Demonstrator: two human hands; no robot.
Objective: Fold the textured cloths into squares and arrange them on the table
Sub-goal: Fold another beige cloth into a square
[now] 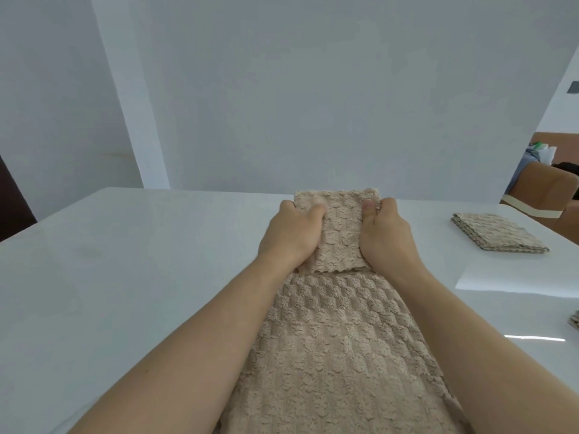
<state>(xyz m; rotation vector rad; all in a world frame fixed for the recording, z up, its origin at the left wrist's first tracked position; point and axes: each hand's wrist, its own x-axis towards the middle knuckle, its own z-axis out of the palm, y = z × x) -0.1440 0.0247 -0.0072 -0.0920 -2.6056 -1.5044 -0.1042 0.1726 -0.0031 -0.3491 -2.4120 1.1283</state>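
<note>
In the frame's centre, the left hand (291,233) and right hand (385,236) each pinch one side of the beige cloth (338,339) on the surface (125,277), likely to keep the doubled far end aligned. A folded cloth (498,234) lies at the right.

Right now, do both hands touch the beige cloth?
Touching. The head view shows the left hand and right hand gripping the folded end of the cloth, thumbs on top.
</note>
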